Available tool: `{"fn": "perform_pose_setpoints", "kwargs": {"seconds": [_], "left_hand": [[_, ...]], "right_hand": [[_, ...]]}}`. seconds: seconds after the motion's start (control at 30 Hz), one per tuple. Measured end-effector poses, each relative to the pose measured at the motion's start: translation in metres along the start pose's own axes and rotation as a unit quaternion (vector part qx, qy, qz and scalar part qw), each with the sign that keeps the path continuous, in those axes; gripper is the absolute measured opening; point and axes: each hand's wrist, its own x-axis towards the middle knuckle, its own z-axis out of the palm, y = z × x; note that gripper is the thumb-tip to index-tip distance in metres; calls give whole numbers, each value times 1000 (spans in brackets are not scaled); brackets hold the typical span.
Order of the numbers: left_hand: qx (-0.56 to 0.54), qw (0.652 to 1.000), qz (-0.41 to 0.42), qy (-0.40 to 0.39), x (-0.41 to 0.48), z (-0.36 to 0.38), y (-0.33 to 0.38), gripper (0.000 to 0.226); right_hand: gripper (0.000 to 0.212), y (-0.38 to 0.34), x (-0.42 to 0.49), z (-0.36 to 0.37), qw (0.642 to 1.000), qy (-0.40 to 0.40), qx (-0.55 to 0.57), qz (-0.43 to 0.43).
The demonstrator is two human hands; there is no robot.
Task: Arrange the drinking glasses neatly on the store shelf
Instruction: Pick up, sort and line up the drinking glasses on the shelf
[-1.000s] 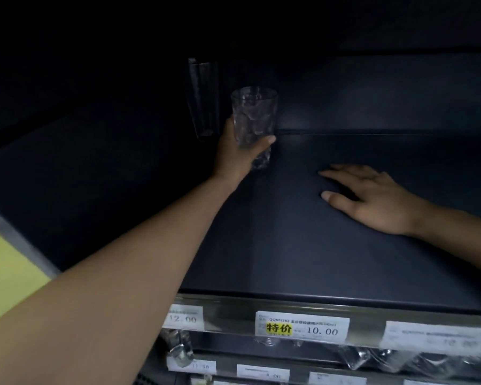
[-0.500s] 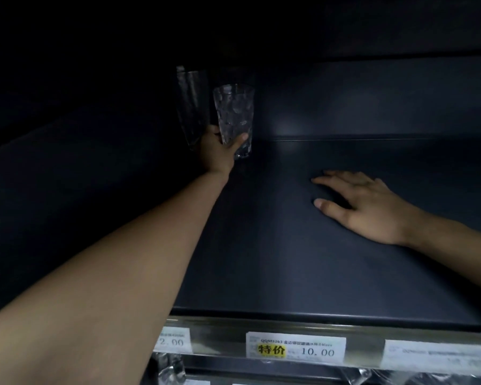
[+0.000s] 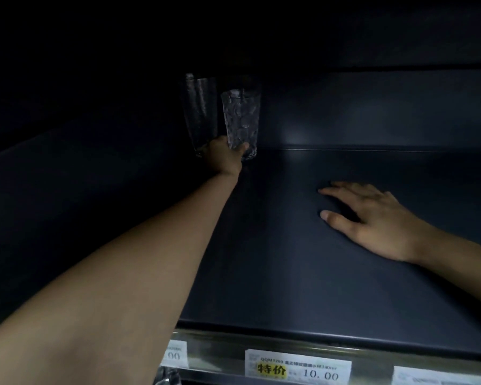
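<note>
A clear dimpled drinking glass stands upright at the back left corner of the dark shelf. My left hand is stretched far in and grips the glass near its base. Just left of it, a faint glass shape shows against the dark side wall; I cannot tell whether it is a second glass or a reflection. My right hand lies flat on the shelf at the right, fingers straight, holding nothing.
The shelf's front edge carries a metal rail with price labels, one reading 10.00. Below the rail at the left, part of another glass shows on a lower shelf. The back wall and the left side wall close the space.
My left hand has carried the glass deeper and leftwards to the back corner. My right hand has stayed flat in the same spot.
</note>
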Motion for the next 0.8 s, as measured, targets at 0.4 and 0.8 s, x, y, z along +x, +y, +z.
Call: {"fn": "perform_pose_setpoints", "kwargs": {"seconds": [0.4, 0.8], "left_hand": [[-12, 999, -25, -17, 1, 3, 4, 29], [-19, 999, -27, -21, 1, 1, 4, 31]], "right_hand": [[69, 2, 1, 1, 1000, -5, -2, 2], [68, 2, 1, 1, 1000, -3, -1, 2]]}}
